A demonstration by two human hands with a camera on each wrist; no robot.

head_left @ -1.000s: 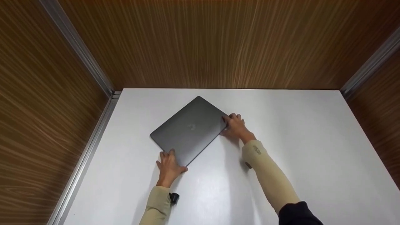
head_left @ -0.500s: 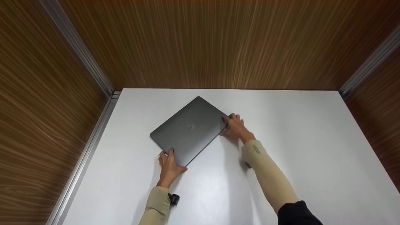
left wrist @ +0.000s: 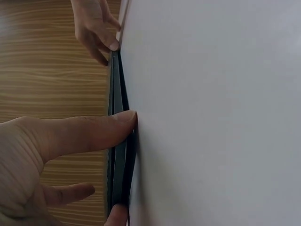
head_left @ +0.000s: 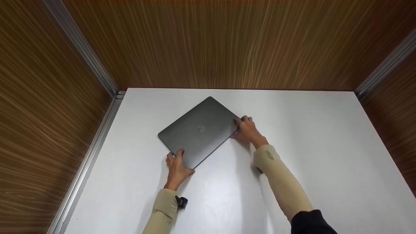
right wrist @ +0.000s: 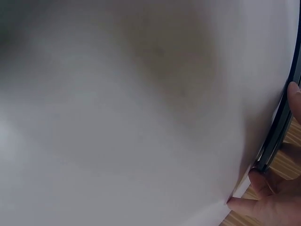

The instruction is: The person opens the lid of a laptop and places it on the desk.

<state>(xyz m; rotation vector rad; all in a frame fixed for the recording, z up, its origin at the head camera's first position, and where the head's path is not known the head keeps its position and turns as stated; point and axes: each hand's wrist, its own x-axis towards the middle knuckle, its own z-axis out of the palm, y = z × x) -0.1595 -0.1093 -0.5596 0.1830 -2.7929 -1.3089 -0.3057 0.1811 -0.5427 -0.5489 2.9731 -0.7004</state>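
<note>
Left of centre on the table, the laptop, long axis diagonal from near-left to far-right, lies ahead of the left hand, which grips its near corner, and left of the right hand, which grips its right corner.

There is one grey laptop, with one logo on its lid, and one white tabletop. One left hand and one right hand make two. Beige sleeves number two, and there is one black cuff. Two small dark wrist devices show, one partly hidden. Wood-grain panels come to three: left, back and right. Metal strips also count three.
</note>
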